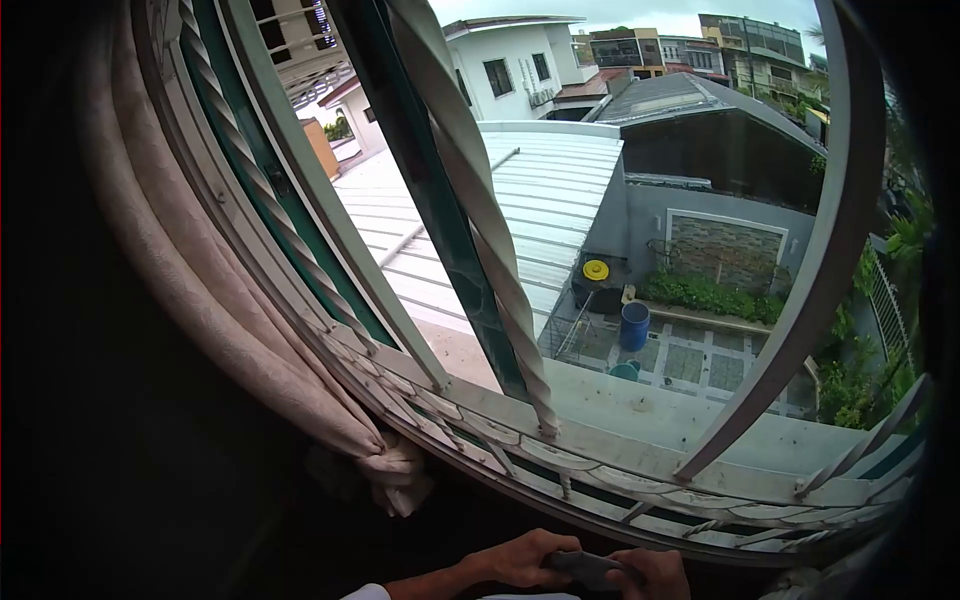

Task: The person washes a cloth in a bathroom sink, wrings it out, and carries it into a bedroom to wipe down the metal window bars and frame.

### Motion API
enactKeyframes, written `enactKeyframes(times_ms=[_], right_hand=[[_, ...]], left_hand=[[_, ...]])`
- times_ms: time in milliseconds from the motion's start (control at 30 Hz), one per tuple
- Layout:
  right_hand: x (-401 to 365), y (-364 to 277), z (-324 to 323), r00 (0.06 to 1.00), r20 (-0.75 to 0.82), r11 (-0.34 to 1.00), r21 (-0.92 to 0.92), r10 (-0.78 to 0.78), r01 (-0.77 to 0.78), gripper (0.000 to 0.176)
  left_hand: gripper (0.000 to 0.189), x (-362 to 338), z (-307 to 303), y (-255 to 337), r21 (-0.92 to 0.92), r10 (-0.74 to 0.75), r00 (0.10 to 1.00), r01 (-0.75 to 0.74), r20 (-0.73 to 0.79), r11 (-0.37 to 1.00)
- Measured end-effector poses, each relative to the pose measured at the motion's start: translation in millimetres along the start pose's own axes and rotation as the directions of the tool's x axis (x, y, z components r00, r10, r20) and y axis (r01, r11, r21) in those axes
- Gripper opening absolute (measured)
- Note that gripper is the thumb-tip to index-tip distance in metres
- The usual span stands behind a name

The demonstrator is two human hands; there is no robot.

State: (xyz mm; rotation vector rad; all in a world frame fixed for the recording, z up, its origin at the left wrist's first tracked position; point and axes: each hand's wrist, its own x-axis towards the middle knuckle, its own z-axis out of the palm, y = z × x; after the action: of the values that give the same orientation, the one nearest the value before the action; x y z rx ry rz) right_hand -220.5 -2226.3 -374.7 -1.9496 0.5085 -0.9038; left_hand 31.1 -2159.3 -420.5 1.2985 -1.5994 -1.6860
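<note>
At the bottom edge of the view, below the window, my left hand (pixel 528 558) and my right hand (pixel 652 573) are held close together. Between them is a small dark grey object (pixel 588 570), its kind not clear from here. The fingers of both hands are closed on its two ends and cover part of it. A bit of white sleeve (pixel 366 592) shows at my left forearm. Just above the hands runs the window's lower frame (pixel 600 532).
Twisted metal bars (pixel 490 235) and a curved upright (pixel 800 290) cross the window. A knotted pink curtain (pixel 200 250) hangs at the left. Outside are a white metal roof (pixel 550 190), a blue drum (pixel 635 327) in a paved yard, plants and houses.
</note>
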Motion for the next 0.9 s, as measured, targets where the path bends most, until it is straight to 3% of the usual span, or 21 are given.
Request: enactKeyframes(times_ms=[33, 67, 133, 167, 200, 233, 267, 367, 400, 467, 500, 567, 633, 667, 700, 733, 767, 800, 833, 867, 900], right_hand=[[1, 2, 8, 0.999, -0.034, 0.998, -0.051, -0.034, 0.033, 0.019], [2, 4, 15, 0.999, -0.043, 0.998, -0.056, -0.032, 0.03, 0.019], [0, 10, 22, 0.981, -0.129, 0.968, -0.225, -0.143, 0.111, 0.022], [-2, 9, 22, 0.985, -0.121, 0.969, -0.226, -0.127, 0.097, 0.022], [-3, 10, 20, 0.986, -0.115, 0.958, -0.274, -0.12, 0.085, 0.023], [-3, 9, 20, 0.987, -0.111, 0.945, -0.318, -0.117, 0.076, 0.023], [-3, 10, 20, 0.988, -0.107, 0.947, -0.311, -0.115, 0.077, 0.023], [6, 14, 19, 0.987, -0.094, 0.913, -0.401, -0.127, 0.079, 0.022], [10, 15, 20, 0.986, -0.081, 0.911, -0.401, -0.142, 0.098, 0.022], [20, 14, 20, 0.971, -0.072, 0.886, -0.429, -0.227, 0.175, 0.025], [23, 15, 20, 0.958, -0.041, 0.841, -0.49, -0.285, 0.23, 0.027], [25, 19, 20, 0.957, 0.041, 0.881, -0.381, -0.289, 0.282, 0.028], [23, 28, 21, 0.952, 0.203, 0.944, -0.194, -0.228, 0.267, 0.031], [19, 35, 26, 0.95, 0.209, 0.942, -0.194, -0.231, 0.272, 0.031], [15, 44, 35, 0.957, 0.221, 0.957, -0.18, -0.186, 0.227, 0.032], [11, 54, 42, 0.961, 0.238, 0.969, -0.164, -0.143, 0.184, 0.034], [12, 57, 42, 0.95, 0.303, 0.992, -0.073, -0.074, 0.101, 0.041], [10, 60, 43, 0.943, 0.32, 0.991, -0.069, -0.09, 0.118, 0.041], [8, 62, 44, 0.953, 0.275, 0.979, -0.119, -0.129, 0.167, 0.044], [9, 60, 45, 0.958, 0.229, 0.963, -0.167, -0.17, 0.211, 0.047], [11, 60, 43, 0.944, 0.293, 0.98, -0.075, -0.155, 0.184, 0.053]], left_hand=[[0.026, -4, 4, -15, -0.081, 0.107, 0.989, -0.115, -0.099, 0.99], [0.026, -6, 1, -14, -0.079, 0.109, 0.99, -0.116, -0.089, 0.99], [0.027, -6, 4, -12, 0.119, 0.453, 0.845, -0.438, -0.284, 0.891], [0.027, -9, 6, -17, 0.101, 0.446, 0.848, -0.436, -0.288, 0.894], [0.026, -13, 5, -23, -0.24, 0.276, 0.929, -0.335, -0.249, 0.911], [0.024, -19, 5, -26, -0.543, 0.121, 0.981, -0.184, -0.15, 0.82], [0.024, -24, 8, -25, -0.544, 0.114, 0.981, -0.181, -0.156, 0.819], [0.025, -32, 17, -14, -0.365, 0.018, 0.91, -0.185, -0.415, 0.912], [0.025, -34, 18, -15, -0.36, 0.026, 0.902, -0.199, -0.431, 0.911], [0.022, -33, 23, -17, -0.411, -0.143, 0.827, -0.114, -0.544, 0.905], [0.022, -31, 30, -15, -0.409, -0.137, 0.817, -0.129, -0.56, 0.903], [0.023, -25, 44, -5, -0.575, -0.344, 0.609, -0.233, -0.715, 0.784], [0.022, -15, 56, 2, -0.57, -0.344, 0.575, -0.273, -0.743, 0.775], [0.022, -10, 64, 1, -0.573, -0.35, 0.548, -0.31, -0.76, 0.759], [0.025, -5, 68, -6, -0.372, -0.193, 0.539, -0.246, -0.82, 0.895], [0.025, -2, 73, -10, -0.371, -0.191, 0.528, -0.258, -0.827, 0.892], [0.03, -2, 77, 4, -0.268, -0.227, 0.468, -0.022, -0.854, 0.963], [0.035, -1, 79, 11, -0.168, -0.248, 0.396, 0.226, -0.884, 0.96], [0.036, -1, 84, 8, -0.308, -0.339, 0.378, 0.141, -0.861, 0.941], [0.036, -1, 90, 14, -0.311, -0.338, 0.357, 0.132, -0.871, 0.941], [0.03, -1, 100, 24, -0.168, -0.181, 0.297, 0.07, -0.937, 0.983]])
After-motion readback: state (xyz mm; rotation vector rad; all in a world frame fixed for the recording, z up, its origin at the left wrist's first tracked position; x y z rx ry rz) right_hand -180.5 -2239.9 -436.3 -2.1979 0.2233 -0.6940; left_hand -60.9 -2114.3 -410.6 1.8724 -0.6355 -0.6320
